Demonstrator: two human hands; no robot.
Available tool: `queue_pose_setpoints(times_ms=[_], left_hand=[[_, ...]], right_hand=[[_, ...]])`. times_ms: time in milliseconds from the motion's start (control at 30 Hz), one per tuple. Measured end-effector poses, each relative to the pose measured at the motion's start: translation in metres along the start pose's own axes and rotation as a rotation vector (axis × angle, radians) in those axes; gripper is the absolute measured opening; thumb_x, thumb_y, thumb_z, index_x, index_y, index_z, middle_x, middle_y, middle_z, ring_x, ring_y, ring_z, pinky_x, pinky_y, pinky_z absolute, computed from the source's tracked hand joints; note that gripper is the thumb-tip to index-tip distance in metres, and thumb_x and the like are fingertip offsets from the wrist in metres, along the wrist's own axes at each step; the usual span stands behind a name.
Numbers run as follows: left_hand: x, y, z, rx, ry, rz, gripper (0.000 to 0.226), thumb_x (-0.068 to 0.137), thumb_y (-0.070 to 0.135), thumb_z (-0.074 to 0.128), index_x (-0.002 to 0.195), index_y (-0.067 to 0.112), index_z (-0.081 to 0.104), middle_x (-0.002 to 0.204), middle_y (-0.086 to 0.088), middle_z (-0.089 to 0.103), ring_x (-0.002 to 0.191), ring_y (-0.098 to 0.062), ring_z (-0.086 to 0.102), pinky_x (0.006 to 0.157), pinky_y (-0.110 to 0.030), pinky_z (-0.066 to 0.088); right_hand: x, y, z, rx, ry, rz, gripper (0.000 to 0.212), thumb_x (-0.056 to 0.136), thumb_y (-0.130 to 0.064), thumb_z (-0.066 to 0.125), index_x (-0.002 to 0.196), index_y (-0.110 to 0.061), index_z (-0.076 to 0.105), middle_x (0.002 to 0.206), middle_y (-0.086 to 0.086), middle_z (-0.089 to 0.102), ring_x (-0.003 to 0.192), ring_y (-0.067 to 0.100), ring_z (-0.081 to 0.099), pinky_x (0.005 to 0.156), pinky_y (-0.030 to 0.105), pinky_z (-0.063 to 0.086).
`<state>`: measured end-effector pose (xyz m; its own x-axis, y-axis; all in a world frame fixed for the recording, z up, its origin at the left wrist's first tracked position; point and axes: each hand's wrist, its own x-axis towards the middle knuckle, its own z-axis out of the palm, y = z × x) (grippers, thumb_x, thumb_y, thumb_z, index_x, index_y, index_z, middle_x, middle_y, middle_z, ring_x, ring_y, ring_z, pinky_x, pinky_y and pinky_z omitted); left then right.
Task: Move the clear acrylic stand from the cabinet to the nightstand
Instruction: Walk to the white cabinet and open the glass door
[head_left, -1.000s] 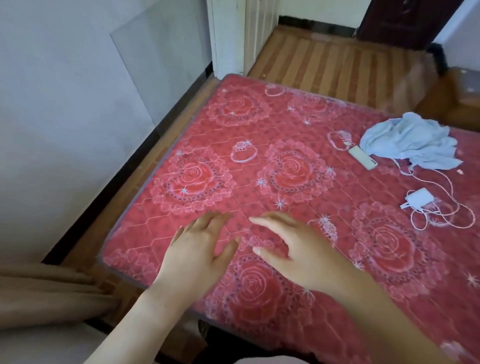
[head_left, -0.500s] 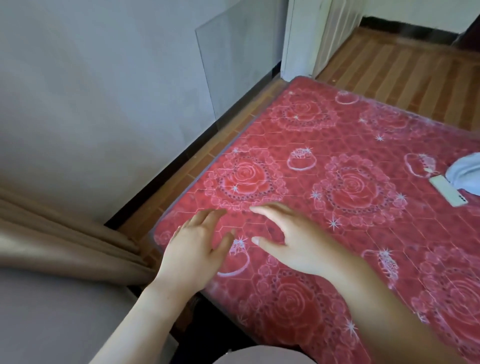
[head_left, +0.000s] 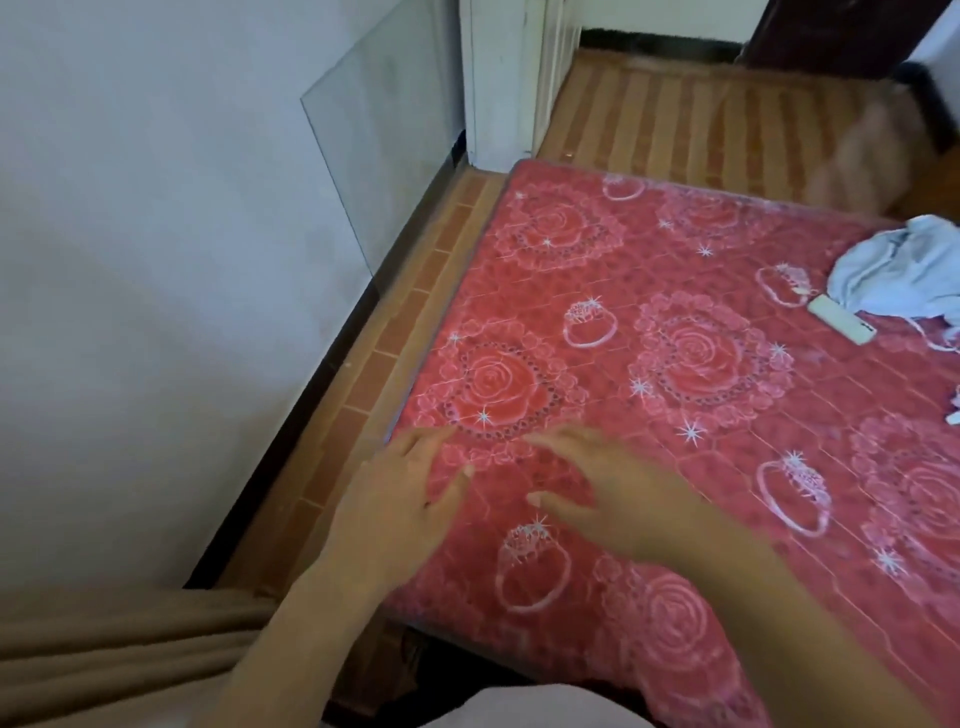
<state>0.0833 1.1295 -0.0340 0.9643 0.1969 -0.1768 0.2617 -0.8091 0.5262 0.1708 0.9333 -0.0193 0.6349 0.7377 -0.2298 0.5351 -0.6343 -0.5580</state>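
Observation:
My left hand (head_left: 395, 499) and my right hand (head_left: 618, 493) hover side by side over the near left corner of a red rose-patterned mattress (head_left: 649, 415). Both are empty with fingers spread, palms down. A clear sheet (head_left: 379, 135), glass or acrylic, leans against the white wall at the upper left, well beyond both hands. No cabinet or nightstand is in sight.
A white door frame (head_left: 498, 78) stands past the mattress's far left corner. A light blue cloth (head_left: 898, 270), a white phone (head_left: 841, 319) and a white cable (head_left: 935, 345) lie on the mattress at right. Beige curtain folds (head_left: 104, 649) hang at lower left. Tiled floor strip (head_left: 374, 353) runs between wall and bed.
The view swung left, then partly back right. Both hands kept the same spread pose and shifted slightly toward the mattress's left edge.

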Motion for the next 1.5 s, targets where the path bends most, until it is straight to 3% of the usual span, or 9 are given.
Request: queue_pose_setpoints(times_ms=[167,433,700,800,900,1033,1133,1400,1500], left_hand=[[0.012,-0.032,-0.028,0.003,-0.028,0.051,0.051,0.089,0.056,0.034,0.135,0.034,0.035,0.140,0.013,0.039,0.126,-0.006,0.038,0.106,-0.040,0.034],[0.003,-0.072,-0.044,-0.018,0.033,-0.078,0.053,0.087,0.060,0.030,0.133,0.036,0.036,0.137,0.012,0.041,0.123,-0.009,0.042,0.102,-0.046,0.038],[0.032,-0.129,-0.079,-0.037,0.047,-0.058,0.059,0.084,0.063,0.030,0.132,0.030,0.041,0.136,0.007,0.045,0.123,-0.014,0.044,0.101,-0.047,0.038],[0.051,-0.165,-0.098,-0.061,0.024,-0.025,0.052,0.086,0.056,0.036,0.131,0.031,0.042,0.136,0.007,0.043,0.123,-0.013,0.043,0.102,-0.043,0.037],[0.070,-0.214,-0.137,-0.045,0.036,-0.001,0.048,0.089,0.048,0.041,0.132,0.027,0.042,0.136,0.005,0.044,0.121,-0.013,0.044,0.100,-0.030,0.037],[0.083,-0.283,-0.199,-0.010,0.050,-0.017,0.050,0.089,0.051,0.038,0.133,0.028,0.041,0.137,0.005,0.044,0.122,-0.013,0.043,0.100,-0.036,0.039],[0.090,-0.328,-0.233,-0.013,0.023,-0.020,0.049,0.089,0.049,0.038,0.134,0.029,0.039,0.139,0.008,0.042,0.124,-0.010,0.041,0.101,-0.030,0.035],[0.083,-0.416,-0.280,0.028,-0.034,-0.094,0.053,0.088,0.052,0.036,0.136,0.028,0.037,0.141,0.009,0.040,0.125,-0.009,0.039,0.105,-0.035,0.034],[0.078,-0.435,-0.292,0.088,-0.043,-0.121,0.052,0.089,0.051,0.035,0.136,0.030,0.035,0.142,0.008,0.039,0.126,-0.010,0.039,0.105,-0.041,0.035]], right_hand=[[0.031,-0.037,0.011,-0.008,0.009,0.009,0.056,0.087,-0.047,0.051,0.138,-0.035,0.031,0.144,-0.011,0.036,0.126,0.004,0.035,0.098,0.017,0.023],[0.082,-0.061,0.024,-0.037,-0.046,-0.129,0.057,0.088,-0.046,0.052,0.138,-0.031,0.032,0.143,-0.008,0.038,0.126,0.008,0.037,0.098,0.020,0.027],[0.137,-0.097,0.035,-0.032,-0.010,-0.129,0.059,0.087,-0.045,0.053,0.139,-0.029,0.031,0.142,-0.005,0.039,0.125,0.009,0.038,0.098,0.019,0.026],[0.169,-0.119,0.049,-0.048,0.019,-0.082,0.057,0.087,-0.042,0.054,0.138,-0.026,0.034,0.139,-0.003,0.042,0.123,0.012,0.041,0.098,0.020,0.029],[0.214,-0.160,0.063,-0.034,0.074,-0.086,0.054,0.086,-0.040,0.057,0.135,-0.022,0.040,0.136,0.000,0.046,0.122,0.015,0.044,0.099,0.024,0.032],[0.280,-0.225,0.075,0.022,0.112,-0.076,0.053,0.086,-0.039,0.058,0.133,-0.021,0.042,0.136,0.000,0.046,0.121,0.016,0.046,0.097,0.021,0.032],[0.322,-0.259,0.087,0.057,0.128,-0.068,0.052,0.086,-0.037,0.059,0.133,-0.021,0.043,0.137,0.001,0.046,0.125,0.015,0.042,0.102,0.025,0.030],[0.382,-0.315,0.143,0.085,0.097,-0.102,0.047,0.086,-0.035,0.058,0.129,-0.022,0.047,0.130,-0.003,0.051,0.117,0.011,0.048,0.094,0.015,0.031],[0.402,-0.332,0.157,0.090,0.054,-0.127,0.050,0.086,-0.041,0.055,0.133,-0.027,0.043,0.135,-0.007,0.047,0.121,0.010,0.045,0.097,0.020,0.035]])
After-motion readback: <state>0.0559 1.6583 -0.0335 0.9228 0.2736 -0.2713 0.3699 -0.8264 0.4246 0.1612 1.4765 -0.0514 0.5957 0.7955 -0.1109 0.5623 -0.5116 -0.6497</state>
